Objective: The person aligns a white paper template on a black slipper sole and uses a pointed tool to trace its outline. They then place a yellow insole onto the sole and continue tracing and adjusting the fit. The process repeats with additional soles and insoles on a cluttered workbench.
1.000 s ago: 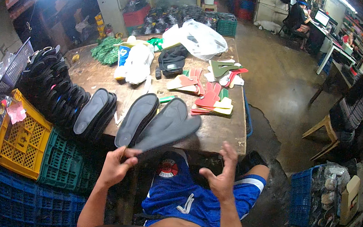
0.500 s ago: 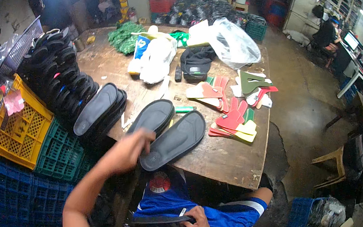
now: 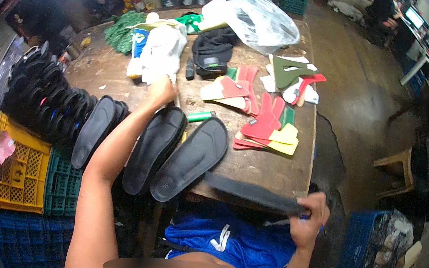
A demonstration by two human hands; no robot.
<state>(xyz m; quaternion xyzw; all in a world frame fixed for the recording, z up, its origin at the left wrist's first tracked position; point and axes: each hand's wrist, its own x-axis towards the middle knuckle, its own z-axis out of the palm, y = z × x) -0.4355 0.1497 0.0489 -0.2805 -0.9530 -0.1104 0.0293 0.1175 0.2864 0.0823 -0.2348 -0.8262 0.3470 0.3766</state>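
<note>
White bag (image 3: 161,54) mid-worktop (image 3: 270,167) | your left hand (image 3: 160,92) touches it, grip unclear | your right hand (image 3: 309,214) grasps black sole (image 3: 250,193).

A footwear workshop, clearly: black soles (image 3: 191,158) lie on a worn wooden worktable (image 3: 276,168), coloured strap pieces (image 3: 265,125) beside them, more soles stacked left of the table over plastic crates (image 3: 20,171).
</note>
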